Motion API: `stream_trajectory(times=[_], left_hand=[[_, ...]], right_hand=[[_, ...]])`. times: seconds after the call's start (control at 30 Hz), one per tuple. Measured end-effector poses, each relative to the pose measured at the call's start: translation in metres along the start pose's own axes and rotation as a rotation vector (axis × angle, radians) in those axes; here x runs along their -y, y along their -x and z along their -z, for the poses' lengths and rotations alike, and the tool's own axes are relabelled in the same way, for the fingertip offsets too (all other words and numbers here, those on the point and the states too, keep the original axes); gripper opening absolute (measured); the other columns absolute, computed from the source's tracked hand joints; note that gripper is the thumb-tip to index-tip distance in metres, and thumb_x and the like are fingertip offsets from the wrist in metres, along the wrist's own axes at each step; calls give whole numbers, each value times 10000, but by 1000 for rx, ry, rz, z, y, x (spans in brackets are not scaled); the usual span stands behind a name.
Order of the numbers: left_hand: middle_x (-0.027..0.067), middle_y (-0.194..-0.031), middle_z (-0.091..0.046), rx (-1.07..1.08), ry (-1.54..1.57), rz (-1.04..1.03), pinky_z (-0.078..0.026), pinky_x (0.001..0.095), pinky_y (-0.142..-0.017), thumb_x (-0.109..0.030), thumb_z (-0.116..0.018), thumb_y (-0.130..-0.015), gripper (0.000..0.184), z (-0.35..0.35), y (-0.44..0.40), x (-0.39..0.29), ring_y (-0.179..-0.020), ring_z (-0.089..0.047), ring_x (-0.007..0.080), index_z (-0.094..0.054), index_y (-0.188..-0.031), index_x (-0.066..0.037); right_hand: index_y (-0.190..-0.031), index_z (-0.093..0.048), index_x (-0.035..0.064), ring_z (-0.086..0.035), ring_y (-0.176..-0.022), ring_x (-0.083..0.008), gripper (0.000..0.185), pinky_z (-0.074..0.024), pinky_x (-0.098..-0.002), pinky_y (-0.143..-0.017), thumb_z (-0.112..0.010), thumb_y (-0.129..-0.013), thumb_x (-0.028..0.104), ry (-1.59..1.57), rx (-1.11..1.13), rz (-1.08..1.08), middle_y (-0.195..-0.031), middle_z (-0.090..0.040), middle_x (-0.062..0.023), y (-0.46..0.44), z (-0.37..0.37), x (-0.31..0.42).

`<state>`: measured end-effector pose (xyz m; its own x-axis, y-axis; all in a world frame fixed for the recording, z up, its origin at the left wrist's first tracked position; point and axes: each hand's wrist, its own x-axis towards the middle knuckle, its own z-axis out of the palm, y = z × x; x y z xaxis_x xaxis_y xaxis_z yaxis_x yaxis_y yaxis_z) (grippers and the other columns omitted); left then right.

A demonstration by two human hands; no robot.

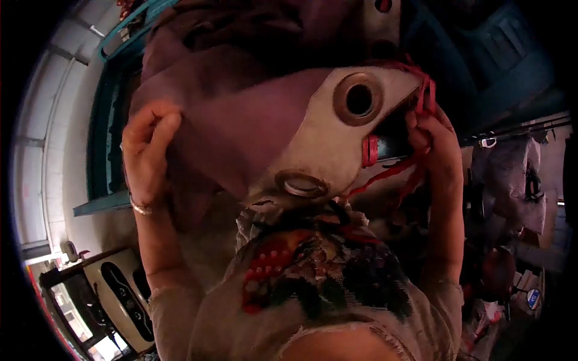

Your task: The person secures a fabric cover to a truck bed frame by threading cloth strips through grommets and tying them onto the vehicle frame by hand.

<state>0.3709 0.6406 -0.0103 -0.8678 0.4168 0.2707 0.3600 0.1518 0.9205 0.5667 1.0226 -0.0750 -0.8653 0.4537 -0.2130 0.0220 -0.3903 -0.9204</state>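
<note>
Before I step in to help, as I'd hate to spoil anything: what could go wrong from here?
The red strands could tangle, as they bunch at the right hand and trail below it. The purple cloth might slip or crease: the left hand seems to pinch only a bit of it.

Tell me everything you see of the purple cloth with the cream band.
The purple cloth looks like soft, matte fabric, bunched near the view's top. Its cream band carries round eyelets with brownish rims. It spreads slackly before the patterned shirt. The left hand pinches its purple part; the right hand is at the band's corner, among red strips; whether it grips the cloth is unclear.
</note>
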Motion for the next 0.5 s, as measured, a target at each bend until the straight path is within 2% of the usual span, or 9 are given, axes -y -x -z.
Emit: stream_trajectory(times=[0.03,0.1,0.23,0.27,0.3,0.33,0.4,0.43,0.5], left_hand=[[12,-890,-641,4,1,-6,-431,198,-726,-53,-619,-874,136,10,2,-2,-808,-560,64,-649,-997,-2],[32,-850,-642,689,-136,-15,-434,204,-645,-39,-624,-866,141,32,3,-1,-738,-558,61,-649,-999,0],[58,-818,-640,813,-135,236,-422,212,-576,-16,-634,-848,155,13,9,-5,-682,-551,63,-644,-1000,15],[60,-810,-629,723,-120,137,-418,211,-574,-11,-638,-842,164,2,10,-6,-675,-554,70,-639,-1003,15],[62,-802,-617,629,-106,41,-415,210,-572,-6,-642,-835,173,-8,11,-8,-668,-557,78,-635,-1007,15],[62,-802,-617,630,-108,41,-415,210,-572,-6,-642,-835,173,-22,7,-12,-668,-557,78,-635,-1007,15],[119,-890,-654,772,-236,-206,-481,296,-688,-31,-666,-819,223,-56,-6,-22,-802,-623,203,-647,-1038,-3],[122,-904,-648,782,-218,-293,-481,299,-695,-39,-674,-812,243,-76,-8,-24,-815,-622,209,-642,-1050,-4],[114,-949,-641,799,-159,-357,-483,302,-719,-70,-680,-811,272,-115,-8,-28,-840,-620,225,-640,-1077,-24]], right_hand=[[-1021,-593,31,-504,-546,-110,247,-361,-185,-447,-554,-778,7,-22,65,15,-797,-621,-38,4,2,0],[-1053,-593,30,-510,-575,-103,285,-369,-191,-467,-527,-778,-6,-14,36,19,-797,-621,-36,18,-6,1],[-1152,-590,34,-507,-639,-72,395,-375,-195,-531,-479,-780,-37,36,87,-39,-802,-619,-12,44,-23,-7],[-1199,-576,38,-489,-647,-54,425,-368,-187,-562,-482,-790,-33,300,155,-35,-819,-617,8,42,-19,-15],[-1199,-576,38,-489,-647,-54,425,-368,-187,-562,-482,-790,-33,298,153,-32,-819,-617,8,44,-22,-16],[-1188,-581,35,-479,-657,-45,416,-362,-185,-571,-486,-788,-34,219,168,-49,-821,-614,24,48,-26,-17],[-1187,-584,19,-467,-689,-37,423,-369,-193,-601,-488,-779,-44,171,138,-97,-862,-610,41,56,-34,-17],[-1187,-584,19,-467,-689,-37,423,-369,-193,-601,-488,-779,-44,169,135,-91,-862,-610,41,56,-35,-17],[-1219,-573,14,-520,-757,-57,451,-416,-206,-666,-480,-784,-60,388,164,-65,-942,-622,21,62,-34,-17]])
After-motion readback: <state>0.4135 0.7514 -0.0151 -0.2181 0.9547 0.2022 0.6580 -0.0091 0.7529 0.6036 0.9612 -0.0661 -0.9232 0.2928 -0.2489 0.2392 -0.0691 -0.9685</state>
